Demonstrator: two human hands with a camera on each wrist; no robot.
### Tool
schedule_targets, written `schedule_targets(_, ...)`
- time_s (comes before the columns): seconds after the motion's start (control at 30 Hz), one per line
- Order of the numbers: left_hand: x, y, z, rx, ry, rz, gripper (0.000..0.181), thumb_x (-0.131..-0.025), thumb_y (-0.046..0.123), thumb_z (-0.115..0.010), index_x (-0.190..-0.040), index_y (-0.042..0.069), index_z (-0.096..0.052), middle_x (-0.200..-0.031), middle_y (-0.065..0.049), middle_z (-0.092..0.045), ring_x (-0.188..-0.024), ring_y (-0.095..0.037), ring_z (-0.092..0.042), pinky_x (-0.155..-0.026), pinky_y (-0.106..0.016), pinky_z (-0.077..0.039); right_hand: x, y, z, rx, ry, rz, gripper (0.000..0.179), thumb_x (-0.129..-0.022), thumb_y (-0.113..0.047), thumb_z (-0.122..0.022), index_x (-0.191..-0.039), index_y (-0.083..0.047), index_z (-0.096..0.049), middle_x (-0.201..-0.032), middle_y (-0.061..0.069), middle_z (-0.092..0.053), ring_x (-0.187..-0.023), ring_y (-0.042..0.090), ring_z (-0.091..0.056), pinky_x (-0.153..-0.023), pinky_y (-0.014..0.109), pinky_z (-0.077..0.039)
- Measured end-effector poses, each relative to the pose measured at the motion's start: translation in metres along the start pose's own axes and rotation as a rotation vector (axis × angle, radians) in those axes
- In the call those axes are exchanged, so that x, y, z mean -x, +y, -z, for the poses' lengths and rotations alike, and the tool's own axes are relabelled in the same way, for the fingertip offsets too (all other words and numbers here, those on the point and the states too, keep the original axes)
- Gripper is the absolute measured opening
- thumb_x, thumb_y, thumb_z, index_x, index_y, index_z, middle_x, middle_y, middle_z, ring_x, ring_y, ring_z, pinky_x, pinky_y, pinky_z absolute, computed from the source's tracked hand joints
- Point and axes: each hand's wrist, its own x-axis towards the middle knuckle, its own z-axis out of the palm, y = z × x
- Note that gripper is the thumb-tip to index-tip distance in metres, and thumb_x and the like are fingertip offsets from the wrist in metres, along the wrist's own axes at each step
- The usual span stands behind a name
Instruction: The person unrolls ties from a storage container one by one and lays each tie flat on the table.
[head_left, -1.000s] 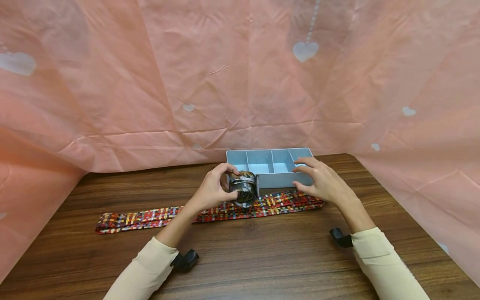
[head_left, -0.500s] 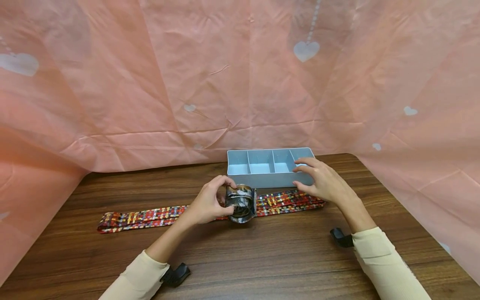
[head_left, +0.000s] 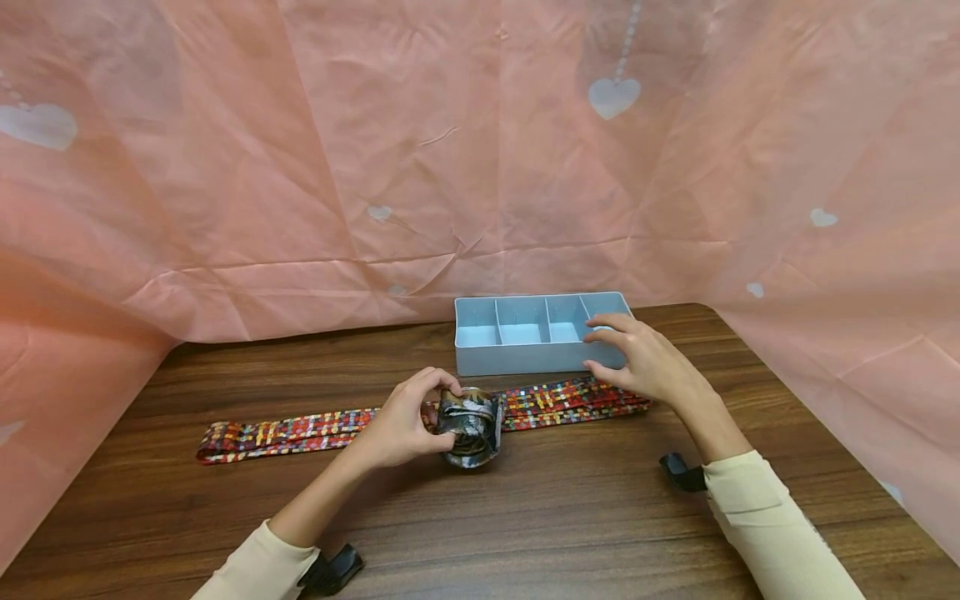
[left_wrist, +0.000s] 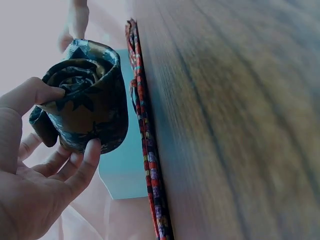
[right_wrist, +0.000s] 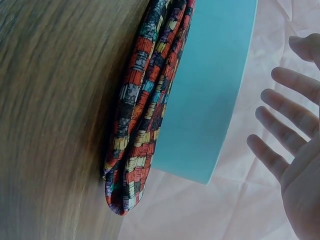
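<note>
My left hand (head_left: 401, 423) grips a rolled-up strip of cloth (head_left: 471, 425), dark with gold-brown and silvery patches. In the left wrist view the thumb presses on the coiled end of the cloth roll (left_wrist: 95, 117), and the fingers support it from below; a loose flap hangs at its side. The roll is held over the near edge of a flat folded cloth strip (head_left: 300, 433) with a red, yellow and black checked weave. My right hand (head_left: 647, 360) is empty, its fingers spread and loosely bent, near the right end of a light-blue divided box (head_left: 525, 360).
Several compartments show in the box, which stands behind the checked strip at the back of the wooden table (head_left: 525, 517). A pink curtain (head_left: 480, 167) with pale hearts hangs behind and at both sides. Black wrist mounts sit at both sleeves.
My left hand has moved the cloth roll toward me and slightly left, away from the box's front. The right hand stays in place.
</note>
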Motion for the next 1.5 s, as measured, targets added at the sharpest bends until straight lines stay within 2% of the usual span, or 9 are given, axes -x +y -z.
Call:
schedule_targets(0.2,0.001,0.004,0.004,-0.033,-0.025,-0.012,0.047,-0.067,0.002,-0.081,-0.110,0.010,-0.063,-0.110,-0.003,-0.061,-0.096,-0.018,-0.056,-0.068,-0.033,-0.057,-0.001,-0.001,0.000,-0.006,-0.007,-0.009,0.029,-0.084,-0.018,-0.084,-0.107,-0.002,-0.077,-0.124,0.019,-0.068,-0.116,0.041,-0.064,-0.093,0.057,-0.052)
schedule_targets(0.4,0.000,0.009,0.000,-0.043,-0.083,-0.021,0.048,-0.068,0.001,-0.082,-0.110,0.010,-0.062,-0.108,-0.004,-0.060,-0.088,-0.018,-0.057,-0.067,-0.028,-0.055,-0.001,-0.003,0.000,-0.006,-0.012,-0.011,0.030,-0.084,-0.018,-0.084,-0.108,-0.001,-0.076,-0.124,0.020,-0.067,-0.116,0.041,-0.063,-0.094,0.057,-0.052)
schedule_targets(0.57,-0.004,0.012,-0.006,-0.041,-0.135,-0.034,0.047,-0.069,0.001,-0.083,-0.110,0.010,-0.061,-0.109,-0.005,-0.060,-0.085,-0.019,-0.058,-0.067,-0.030,-0.056,-0.002,-0.006,0.000,-0.013,-0.025,-0.017,0.030,-0.085,-0.018,-0.082,-0.109,-0.002,-0.076,-0.125,0.019,-0.067,-0.118,0.041,-0.062,-0.094,0.057,-0.052)
schedule_targets(0.87,-0.017,0.018,-0.018,-0.079,-0.174,-0.081,0.045,-0.071,0.003,-0.084,-0.109,0.008,-0.061,-0.108,-0.004,-0.061,-0.088,-0.015,-0.056,-0.070,-0.034,-0.056,-0.003,-0.011,-0.002,-0.034,-0.055,-0.026,0.031,-0.087,-0.020,-0.081,-0.112,-0.003,-0.076,-0.127,0.019,-0.067,-0.120,0.041,-0.061,-0.097,0.058,-0.050)
schedule_targets(1.1,-0.018,0.021,-0.023,-0.143,-0.208,-0.094,0.045,-0.070,0.008,-0.087,-0.107,0.010,-0.062,-0.105,-0.002,-0.061,-0.096,-0.016,-0.058,-0.083,-0.034,-0.054,-0.007,-0.019,-0.003,-0.063,-0.052,0.013,0.031,-0.086,-0.017,-0.082,-0.112,-0.002,-0.075,-0.128,0.020,-0.066,-0.119,0.041,-0.061,-0.097,0.058,-0.050)
schedule_targets(1.23,-0.020,0.021,-0.027,-0.164,-0.225,-0.092,0.046,-0.069,0.010,-0.088,-0.107,0.010,-0.062,-0.103,-0.001,-0.060,-0.097,-0.016,-0.059,-0.086,-0.031,-0.053,-0.011,-0.028,-0.002,-0.136,-0.061,0.027,0.030,-0.087,-0.016,-0.081,-0.113,-0.002,-0.075,-0.124,0.017,-0.070,-0.115,0.037,-0.065,-0.095,0.055,-0.052)
schedule_targets(1.33,-0.021,0.023,-0.029,-0.179,-0.235,-0.095,0.046,-0.070,0.012,-0.090,-0.107,0.009,-0.063,-0.104,-0.001,-0.060,-0.097,-0.016,-0.059,-0.087,-0.031,-0.052,-0.015,-0.039,-0.001,-0.246,-0.119,0.006,0.026,-0.089,-0.015,-0.080,-0.112,-0.004,-0.075,-0.109,0.008,-0.075,-0.101,0.024,-0.071,-0.084,0.047,-0.057)
schedule_targets(1.43,-0.022,0.025,-0.031,-0.205,-0.247,-0.090,0.046,-0.072,0.015,-0.091,-0.108,0.009,-0.062,-0.105,-0.001,-0.060,-0.098,-0.016,-0.059,-0.089,-0.032,-0.052,-0.019,-0.052,0.000,-0.382,-0.240,-0.040,0.021,-0.093,-0.019,-0.078,-0.110,-0.006,-0.075,-0.090,-0.003,-0.074,-0.081,0.012,-0.068,-0.071,0.036,-0.058)
schedule_targets(1.5,-0.022,0.027,-0.031,-0.229,-0.254,-0.083,0.046,-0.073,0.017,-0.092,-0.108,0.010,-0.062,-0.104,0.000,-0.059,-0.098,-0.016,-0.059,-0.090,-0.033,-0.051,-0.021,-0.061,0.000,-0.470,-0.337,-0.090,0.024,-0.096,-0.025,-0.075,-0.109,-0.005,-0.075,-0.081,-0.005,-0.072,-0.071,0.012,-0.068,-0.066,0.031,-0.056)
